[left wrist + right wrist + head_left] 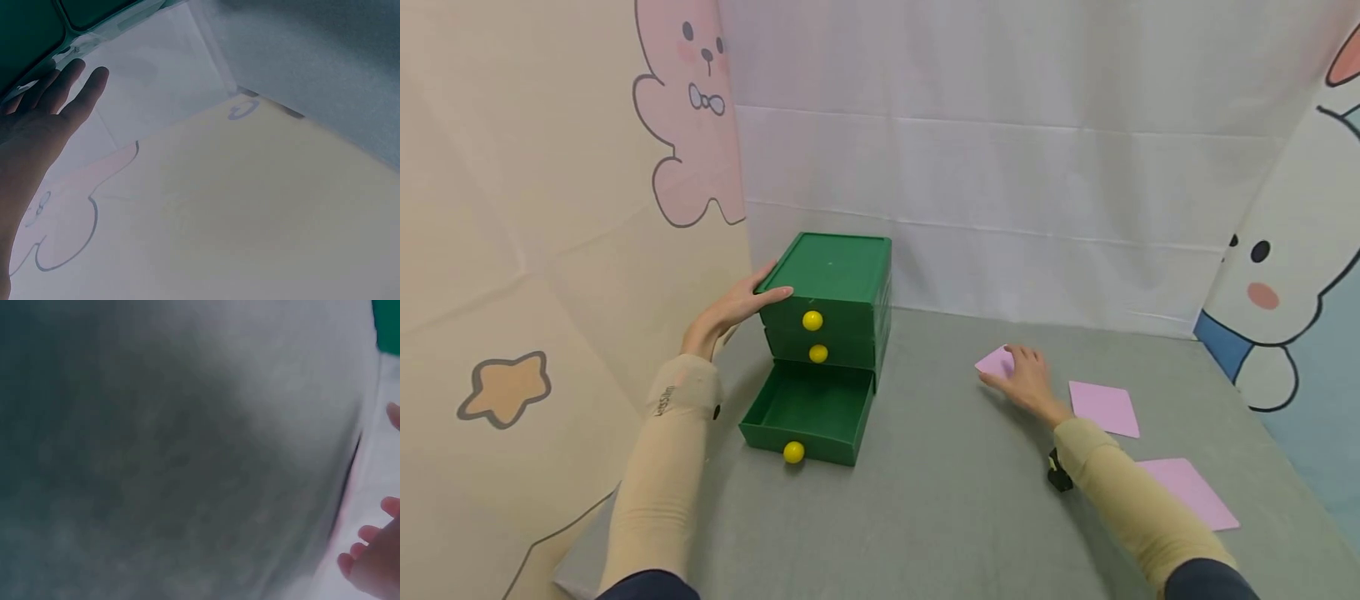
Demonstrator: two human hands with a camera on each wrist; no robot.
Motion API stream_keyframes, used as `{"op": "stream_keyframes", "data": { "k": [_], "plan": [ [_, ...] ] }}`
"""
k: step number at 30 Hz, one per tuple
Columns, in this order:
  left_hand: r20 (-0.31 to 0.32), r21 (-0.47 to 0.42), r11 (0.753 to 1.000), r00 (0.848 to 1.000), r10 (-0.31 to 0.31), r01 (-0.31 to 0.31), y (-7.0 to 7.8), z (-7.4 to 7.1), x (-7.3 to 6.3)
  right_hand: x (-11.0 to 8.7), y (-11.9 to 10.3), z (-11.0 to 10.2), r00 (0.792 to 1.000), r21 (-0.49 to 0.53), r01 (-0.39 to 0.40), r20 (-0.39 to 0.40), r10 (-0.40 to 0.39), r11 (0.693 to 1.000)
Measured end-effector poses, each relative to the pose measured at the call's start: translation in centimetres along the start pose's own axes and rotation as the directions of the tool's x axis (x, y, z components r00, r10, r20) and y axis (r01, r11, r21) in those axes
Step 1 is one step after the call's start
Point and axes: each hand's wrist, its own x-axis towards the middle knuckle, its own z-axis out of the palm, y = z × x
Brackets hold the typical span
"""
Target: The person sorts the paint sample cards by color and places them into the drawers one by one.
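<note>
A green three-drawer cabinet (pixel 831 267) with yellow ball knobs stands on the grey table, its bottom drawer (pixel 801 442) pulled out with its floor bare. My left hand (pixel 730 310) rests against the cabinet's left side, thumb over the top front edge. In the left wrist view, the extended fingers (pixel 87 100) lie along its side. Over on the right, my right hand (pixel 1026 382) is at a pink paper square (pixel 994 363), thumb and fingers apart and partly covering it. Only fingertips (pixel 369 534) of this hand show in the right wrist view, at the edge.
Two more pink paper squares lie to the right, one (pixel 1105 408) beside my right wrist and one (pixel 1195 492) partly behind the sleeve. A white cloth wall (pixel 1000 183) rises behind the table (pixel 940 500), with printed cloths at both sides.
</note>
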Motion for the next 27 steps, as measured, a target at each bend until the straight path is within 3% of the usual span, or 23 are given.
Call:
{"op": "stream_keyframes", "data": {
  "k": [5, 9, 21, 27],
  "plan": [
    [0.017, -0.018, 0.999, 0.999, -0.027, 0.027, 0.4, 0.2, -0.4, -0.4, 1.6, -0.3, 0.985, -0.076, -0.108, 0.129, 0.117, 0.991],
    [0.026, -0.056, 0.997, 0.999, -0.044, 0.046, 0.4, 0.3, -0.3, -0.3, 2.1, -0.6, 0.970, -0.106, -0.137, 0.186, 0.155, 0.985],
    [0.023, -0.056, 0.998, 0.999, -0.032, 0.034, 0.1, 0.5, 0.4, -0.1, 1.4, -1.0, 0.964, -0.202, -0.158, 0.178, 0.195, 0.967],
    [-0.004, -0.060, 0.998, 1.000, -0.017, 0.017, -1.8, 0.6, 1.9, -0.3, 0.4, -0.8, 0.975, -0.185, -0.121, 0.161, 0.151, 0.975]
  ]
}}
